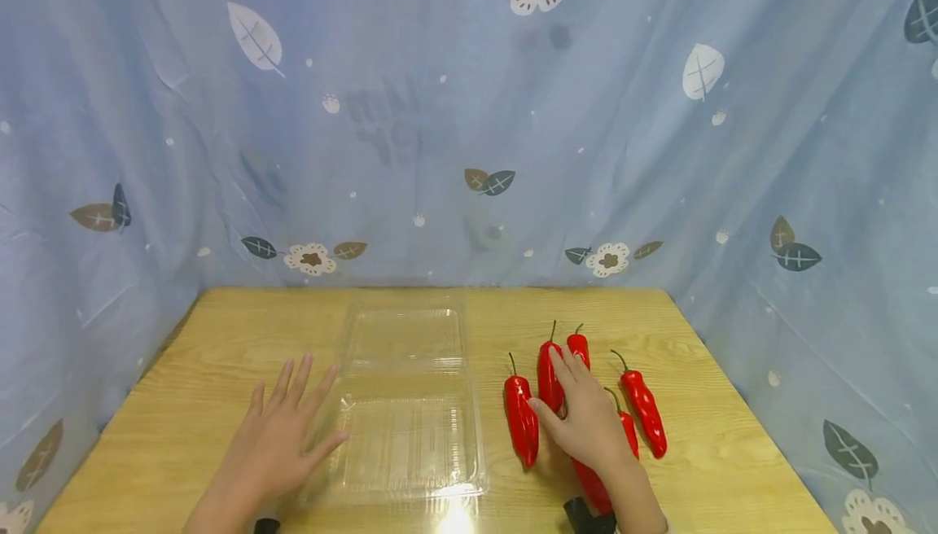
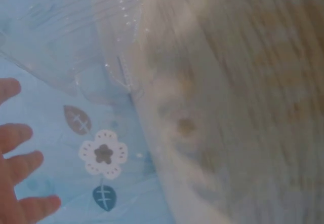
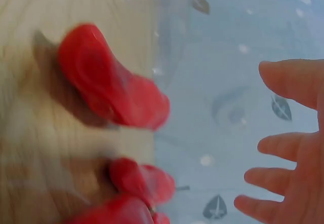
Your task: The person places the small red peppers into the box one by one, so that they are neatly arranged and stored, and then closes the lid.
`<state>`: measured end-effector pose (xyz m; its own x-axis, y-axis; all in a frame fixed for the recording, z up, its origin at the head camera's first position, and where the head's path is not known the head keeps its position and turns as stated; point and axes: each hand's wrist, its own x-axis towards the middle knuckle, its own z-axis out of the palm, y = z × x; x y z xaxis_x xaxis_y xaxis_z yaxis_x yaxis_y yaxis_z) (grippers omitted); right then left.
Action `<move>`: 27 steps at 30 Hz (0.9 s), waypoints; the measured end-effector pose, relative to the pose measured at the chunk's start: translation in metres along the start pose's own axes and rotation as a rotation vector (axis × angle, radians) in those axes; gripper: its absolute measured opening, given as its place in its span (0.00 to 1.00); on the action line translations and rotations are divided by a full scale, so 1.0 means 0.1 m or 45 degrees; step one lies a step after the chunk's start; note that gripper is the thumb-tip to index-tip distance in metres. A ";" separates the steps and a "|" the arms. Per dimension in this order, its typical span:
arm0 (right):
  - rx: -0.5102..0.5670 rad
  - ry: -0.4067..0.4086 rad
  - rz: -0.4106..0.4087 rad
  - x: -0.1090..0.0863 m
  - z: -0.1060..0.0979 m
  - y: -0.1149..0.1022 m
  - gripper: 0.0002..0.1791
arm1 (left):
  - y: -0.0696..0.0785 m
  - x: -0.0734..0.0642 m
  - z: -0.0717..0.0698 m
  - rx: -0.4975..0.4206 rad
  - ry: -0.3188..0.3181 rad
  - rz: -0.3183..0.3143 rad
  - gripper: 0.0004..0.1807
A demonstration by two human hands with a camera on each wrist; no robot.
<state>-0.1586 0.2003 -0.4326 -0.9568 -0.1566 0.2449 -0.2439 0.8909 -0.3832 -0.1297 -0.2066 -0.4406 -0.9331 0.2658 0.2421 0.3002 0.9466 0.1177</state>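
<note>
Spread and empty, my left hand (image 1: 274, 436) is at the left side of a clear plastic clamshell box (image 1: 469, 428). The box lies unfolded, one half behind the other, and it also shows in the left wrist view. My right hand (image 1: 586, 424) is above several long red peppers with green stems, its fingers extended and holding nothing. One red pepper (image 1: 522, 424) lies left of that hand, another (image 1: 550, 371) is by its fingertips, and a third (image 1: 645, 413) lies to its right. In the right wrist view, a red pepper (image 3: 111, 82) appears apart from the fingers. The hand partly hides other peppers.
A wood-grain table (image 1: 703, 453) carries everything. Blue patterned cloth (image 1: 410, 111) hangs at the back and both sides. Black pieces (image 1: 586, 518) show near the wrists at the lower edge. Light glares near the front edge of the box.
</note>
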 end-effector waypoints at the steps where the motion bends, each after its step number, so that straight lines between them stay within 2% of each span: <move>1: 0.036 0.005 0.000 0.01 -0.04 0.03 0.44 | -0.01 0.00 -0.01 -0.006 0.006 0.009 0.45; 6: 0.212 0.032 0.011 0.00 -0.22 0.17 0.43 | -0.06 -0.03 -0.03 -0.065 0.081 0.059 0.44; 11: 0.297 0.063 0.027 -0.09 -0.35 0.33 0.41 | -0.07 -0.10 -0.02 -0.209 0.171 0.112 0.39; 16: 0.348 0.027 0.110 -0.21 -0.47 0.51 0.39 | -0.09 -0.17 0.00 -0.465 0.142 0.135 0.32; 21: 0.473 -0.032 0.179 -0.29 -0.55 0.75 0.38 | -0.13 -0.20 0.03 -0.616 0.118 0.184 0.30; 27: 0.596 -0.008 0.158 -0.32 -0.51 1.06 0.35 | -0.19 -0.19 0.07 -0.796 0.101 0.224 0.29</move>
<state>-0.1454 0.3213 -0.4356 -0.9838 -0.0649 0.1670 -0.1712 0.6154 -0.7694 -0.1195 -0.2282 -0.4544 -0.8493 0.3701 0.3764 0.5279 0.5995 0.6017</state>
